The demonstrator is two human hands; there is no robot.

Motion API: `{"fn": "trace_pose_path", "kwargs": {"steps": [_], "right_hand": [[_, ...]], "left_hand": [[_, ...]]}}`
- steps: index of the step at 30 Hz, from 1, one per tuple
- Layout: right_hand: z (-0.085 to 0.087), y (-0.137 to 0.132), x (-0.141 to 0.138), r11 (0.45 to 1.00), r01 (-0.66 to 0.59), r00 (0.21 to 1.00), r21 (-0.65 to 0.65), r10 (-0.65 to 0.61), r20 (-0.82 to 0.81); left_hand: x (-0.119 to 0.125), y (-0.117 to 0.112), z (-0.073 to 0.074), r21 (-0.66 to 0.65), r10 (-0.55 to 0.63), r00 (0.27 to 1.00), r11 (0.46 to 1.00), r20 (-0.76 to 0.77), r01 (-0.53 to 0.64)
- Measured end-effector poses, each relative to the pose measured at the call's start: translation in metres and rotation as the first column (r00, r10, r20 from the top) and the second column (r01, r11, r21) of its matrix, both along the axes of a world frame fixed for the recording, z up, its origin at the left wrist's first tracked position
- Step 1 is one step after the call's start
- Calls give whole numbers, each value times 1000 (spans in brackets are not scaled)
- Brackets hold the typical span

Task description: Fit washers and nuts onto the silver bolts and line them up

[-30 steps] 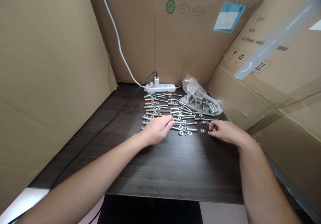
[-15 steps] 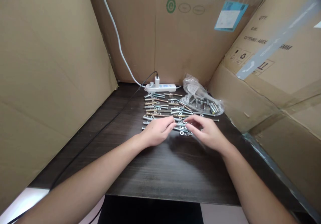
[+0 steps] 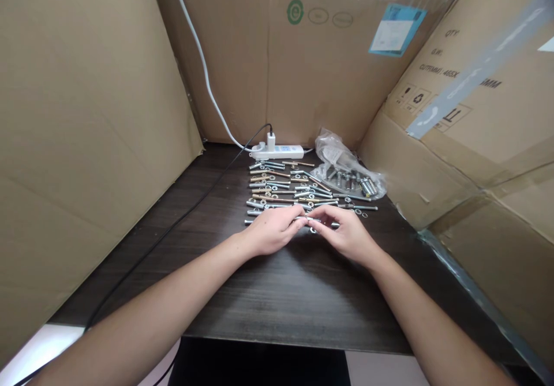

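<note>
My left hand (image 3: 273, 230) is closed in a pinch on a silver bolt (image 3: 305, 218), most of which its fingers hide. Against the bolt's right end, the thumb and fingers of my right hand (image 3: 344, 233) are pinched together. Whatever small part they hold is too small to make out. Rows of silver and brass-coloured bolts (image 3: 270, 198), with nuts and washers among them, lie on the dark table just beyond and partly under both hands. A loose nut (image 3: 312, 230) shows below my right fingertips.
Behind the rows, a white power strip (image 3: 281, 152) carries a plugged-in charger (image 3: 270, 141). A clear plastic bag (image 3: 341, 155) with more metal parts lies at the back right. Cardboard walls (image 3: 320, 80) surround the dark table (image 3: 259, 299). A black cable (image 3: 173, 224) crosses its left side.
My right hand has moved left, and its spread thumb and fingers have closed at my left fingertips. My left hand has barely moved.
</note>
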State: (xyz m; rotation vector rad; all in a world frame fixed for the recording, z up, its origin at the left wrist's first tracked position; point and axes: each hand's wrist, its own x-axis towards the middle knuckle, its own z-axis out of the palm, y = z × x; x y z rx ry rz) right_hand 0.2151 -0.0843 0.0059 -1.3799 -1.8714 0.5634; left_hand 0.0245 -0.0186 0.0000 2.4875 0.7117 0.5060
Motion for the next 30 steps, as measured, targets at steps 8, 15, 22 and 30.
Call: {"fn": "trace_pose_path", "kwargs": {"steps": [8,15,22,30], "right_hand": [[5,-1,9,1000,10,1000,-25,-10,-6],[24,-3,44,981,66,997,-181,-71,-21],[23,-6,124,850,291,955,-440,-233,181],[-5,4,145,845,341,926,-413,-227,301]], "left_hand": [[0,0,2,-16,40,999,999,-13,-40],[-1,3,3,13,90,996,996,-17,-90],[-2,3,4,16,62,998,998,8,-62],[-1,2,6,31,68,998,997,4,-68]]}}
